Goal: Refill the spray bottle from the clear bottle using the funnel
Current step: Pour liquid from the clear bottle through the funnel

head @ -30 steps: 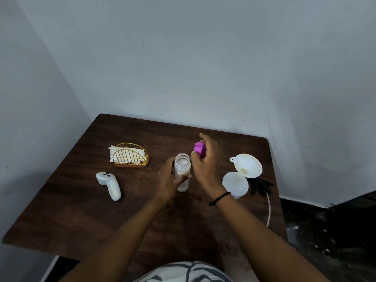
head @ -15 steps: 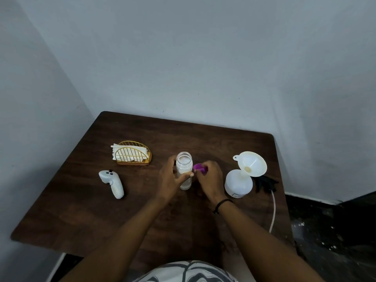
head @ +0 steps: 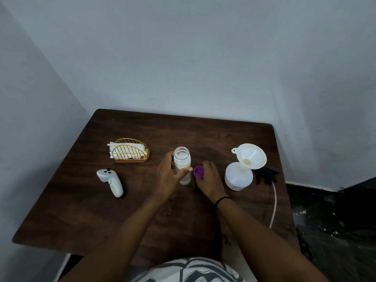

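Note:
The clear bottle (head: pixel 182 166) stands upright and uncapped at the middle of the dark wooden table (head: pixel 142 216). My left hand (head: pixel 170 178) wraps around its left side and front. Its purple cap (head: pixel 198 172) rests on the table just right of the bottle, with my right hand (head: pixel 209 183) over and behind it, fingers touching it. Farther right stands the white spray bottle body (head: pixel 238 178) with a white funnel (head: pixel 252 156) set tilted in its neck. The black spray head (head: pixel 265 174) with its tube (head: pixel 273 204) lies beside it.
A gold wire napkin holder (head: pixel 130 151) with white napkins stands at the back left. A white handheld controller (head: pixel 110 181) lies at the left. The table sits in a corner between two grey walls, and its right edge is close to the spray head.
My right hand carried the purple cap down from above the bottle to the table beside it. My left hand stayed on the clear bottle.

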The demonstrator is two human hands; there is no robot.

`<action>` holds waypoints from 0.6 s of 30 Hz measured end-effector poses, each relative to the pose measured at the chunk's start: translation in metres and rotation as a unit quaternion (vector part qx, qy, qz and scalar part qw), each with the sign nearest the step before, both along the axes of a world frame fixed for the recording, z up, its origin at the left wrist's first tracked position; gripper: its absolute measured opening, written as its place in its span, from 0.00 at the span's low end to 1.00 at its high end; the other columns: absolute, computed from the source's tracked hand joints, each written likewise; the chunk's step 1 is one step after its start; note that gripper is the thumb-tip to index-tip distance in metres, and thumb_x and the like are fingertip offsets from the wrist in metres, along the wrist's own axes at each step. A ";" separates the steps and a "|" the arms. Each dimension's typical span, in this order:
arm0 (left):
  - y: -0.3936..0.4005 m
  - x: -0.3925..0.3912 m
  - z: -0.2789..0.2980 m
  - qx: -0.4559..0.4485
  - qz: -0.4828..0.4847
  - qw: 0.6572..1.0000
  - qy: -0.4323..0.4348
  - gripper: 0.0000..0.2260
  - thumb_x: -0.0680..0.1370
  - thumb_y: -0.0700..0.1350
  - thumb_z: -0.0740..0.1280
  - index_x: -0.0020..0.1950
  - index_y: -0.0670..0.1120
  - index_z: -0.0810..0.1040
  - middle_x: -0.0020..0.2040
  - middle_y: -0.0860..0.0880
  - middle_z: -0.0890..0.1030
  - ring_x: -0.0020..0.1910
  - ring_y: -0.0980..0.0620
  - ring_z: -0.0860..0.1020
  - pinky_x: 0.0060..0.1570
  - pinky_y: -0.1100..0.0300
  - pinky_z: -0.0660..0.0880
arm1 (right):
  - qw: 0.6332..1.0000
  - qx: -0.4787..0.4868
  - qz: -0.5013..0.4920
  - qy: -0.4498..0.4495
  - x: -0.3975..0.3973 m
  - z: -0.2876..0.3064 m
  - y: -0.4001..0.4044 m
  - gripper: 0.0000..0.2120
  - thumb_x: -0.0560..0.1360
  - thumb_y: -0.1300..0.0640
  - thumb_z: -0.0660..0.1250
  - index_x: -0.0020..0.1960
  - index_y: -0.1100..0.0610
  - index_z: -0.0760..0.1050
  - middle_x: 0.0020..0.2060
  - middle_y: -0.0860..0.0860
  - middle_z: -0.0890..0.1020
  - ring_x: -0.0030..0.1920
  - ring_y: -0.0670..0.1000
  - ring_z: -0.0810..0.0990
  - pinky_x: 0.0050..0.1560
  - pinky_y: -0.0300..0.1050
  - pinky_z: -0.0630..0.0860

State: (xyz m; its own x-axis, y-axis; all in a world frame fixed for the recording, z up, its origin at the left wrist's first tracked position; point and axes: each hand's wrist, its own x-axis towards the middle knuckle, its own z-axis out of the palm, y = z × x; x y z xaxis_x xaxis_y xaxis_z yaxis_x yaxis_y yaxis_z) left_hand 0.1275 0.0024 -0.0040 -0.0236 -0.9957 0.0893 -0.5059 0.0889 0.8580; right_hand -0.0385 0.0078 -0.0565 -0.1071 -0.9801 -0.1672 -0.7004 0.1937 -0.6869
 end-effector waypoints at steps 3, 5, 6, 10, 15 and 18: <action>-0.001 0.001 0.001 0.000 -0.004 1.000 -0.005 0.31 0.69 0.52 0.78 0.67 0.47 0.71 0.62 0.50 0.79 0.59 0.53 0.77 0.53 0.63 0.76 | 0.997 -0.039 0.036 -0.048 0.005 0.013 0.009 0.30 0.74 0.52 0.71 0.73 0.55 0.65 0.71 0.52 0.69 0.69 0.51 0.70 0.68 0.47 0.71; -0.002 0.001 0.004 -0.005 -0.001 1.000 -0.005 0.29 0.68 0.53 0.78 0.66 0.49 0.72 0.60 0.52 0.80 0.58 0.54 0.78 0.52 0.61 0.77 | 0.991 -0.066 0.080 -0.083 0.009 0.025 0.015 0.31 0.73 0.48 0.72 0.72 0.53 0.65 0.69 0.49 0.70 0.67 0.47 0.71 0.66 0.46 0.73; -0.001 0.000 0.007 -0.011 0.001 1.000 -0.003 0.28 0.68 0.54 0.78 0.64 0.50 0.73 0.58 0.54 0.80 0.57 0.55 0.79 0.52 0.58 0.78 | 0.987 -0.087 0.094 -0.100 0.011 0.031 0.018 0.30 0.72 0.48 0.72 0.70 0.51 0.66 0.67 0.46 0.72 0.65 0.44 0.72 0.64 0.43 0.74; 0.004 -0.005 0.016 -0.044 0.002 0.999 0.003 0.25 0.67 0.53 0.79 0.61 0.54 0.75 0.53 0.58 0.80 0.53 0.58 0.79 0.52 0.54 0.79 | 0.977 -0.136 0.072 -0.149 0.019 0.056 0.021 0.26 0.72 0.52 0.73 0.67 0.48 0.69 0.63 0.41 0.74 0.62 0.37 0.73 0.62 0.35 0.73; 0.005 -0.014 0.029 -0.087 0.010 0.996 0.032 0.28 0.65 0.63 0.75 0.60 0.50 0.78 0.54 0.54 0.83 0.52 0.56 0.81 0.52 0.52 0.80 | 0.972 -0.165 0.053 -0.158 0.017 0.072 0.019 0.28 0.72 0.51 0.74 0.69 0.48 0.68 0.64 0.43 0.77 0.63 0.41 0.75 0.64 0.45 0.76; 0.004 -0.022 0.042 -0.122 -0.002 0.991 0.051 0.30 0.66 0.61 0.76 0.63 0.48 0.78 0.57 0.52 0.83 0.55 0.56 0.80 0.52 0.52 0.79 | 0.964 -0.212 0.029 -0.156 0.012 0.086 0.023 0.28 0.71 0.54 0.75 0.69 0.50 0.69 0.63 0.44 0.78 0.62 0.42 0.76 0.61 0.46 0.77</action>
State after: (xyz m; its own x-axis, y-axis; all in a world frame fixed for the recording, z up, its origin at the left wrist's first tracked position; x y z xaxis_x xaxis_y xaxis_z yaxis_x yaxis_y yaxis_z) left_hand 0.1050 0.0061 0.0377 -0.0050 -0.9444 0.3289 -0.4165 0.3010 0.8579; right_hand -0.0263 0.0305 0.0299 -0.0598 -0.9704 0.2339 -0.4477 -0.1834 -0.8752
